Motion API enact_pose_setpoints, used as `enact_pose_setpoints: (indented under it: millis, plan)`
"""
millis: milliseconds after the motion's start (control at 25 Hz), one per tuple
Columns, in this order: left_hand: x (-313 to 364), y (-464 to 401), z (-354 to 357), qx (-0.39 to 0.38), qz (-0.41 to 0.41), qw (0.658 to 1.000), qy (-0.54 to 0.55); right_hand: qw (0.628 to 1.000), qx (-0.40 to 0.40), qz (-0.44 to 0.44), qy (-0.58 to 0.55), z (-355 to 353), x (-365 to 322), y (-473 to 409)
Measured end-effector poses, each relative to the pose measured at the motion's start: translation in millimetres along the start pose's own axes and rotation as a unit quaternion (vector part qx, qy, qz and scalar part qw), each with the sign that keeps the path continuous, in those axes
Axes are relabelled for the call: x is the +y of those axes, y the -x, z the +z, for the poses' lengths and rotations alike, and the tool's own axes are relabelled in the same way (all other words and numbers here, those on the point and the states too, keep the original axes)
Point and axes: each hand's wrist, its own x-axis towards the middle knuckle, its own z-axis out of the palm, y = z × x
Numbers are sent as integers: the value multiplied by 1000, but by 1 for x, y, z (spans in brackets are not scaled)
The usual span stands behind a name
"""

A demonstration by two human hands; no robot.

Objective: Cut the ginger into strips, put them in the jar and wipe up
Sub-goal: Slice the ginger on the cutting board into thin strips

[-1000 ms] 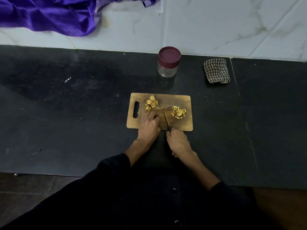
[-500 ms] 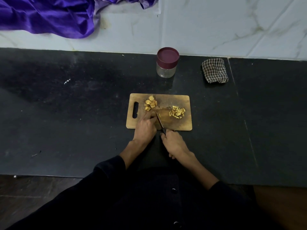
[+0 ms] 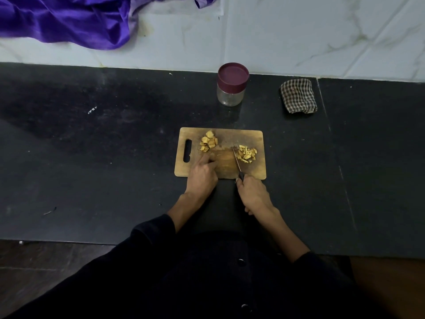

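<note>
A wooden cutting board (image 3: 253,137) lies on the black counter. Thick ginger slices (image 3: 208,142) are piled at its upper left, and cut ginger strips (image 3: 247,154) at its right. My right hand (image 3: 253,194) grips the dark handle of a knife (image 3: 236,161), whose blade lies against the left side of the strips. My left hand (image 3: 202,176) rests on the board below the slices; its forefinger reaches to the pile's lower edge and its other fingers are bent. I see nothing held in it. A glass jar (image 3: 231,94) with a maroon lid on stands behind the board.
A folded checked cloth (image 3: 298,96) lies at the back right, near the white tiled wall. Purple fabric (image 3: 69,21) hangs over the wall ledge at the upper left. Small crumbs dot the counter (image 3: 92,157) on the left. My dark sleeves fill the foreground.
The knife has swung from beside my left hand's fingers to the right, up against the pile of strips. My left hand's forefinger now reaches toward the slices.
</note>
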Motion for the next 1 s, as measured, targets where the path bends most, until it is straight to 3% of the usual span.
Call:
enact_pose_setpoints:
  millis: [480,640,800,880,1000]
  plan:
    - [-3,1,4,37,12,999,2,1000,4,-26,15,5,-10,3]
    - [-5,1,3,11,17,1000,13,999,-15,-23,37,3,-9,-1]
    - [-13,-5,-10,9,-65,990,128,999,-17,-24,39,2,-7,-2]
    - [-22,-15,-15,44,-132,979,146,999,-22,-24,37,3,-7,-1]
    - [-34,-31,-16,30,-184,972,140,999,-31,-17,33,2,-7,0]
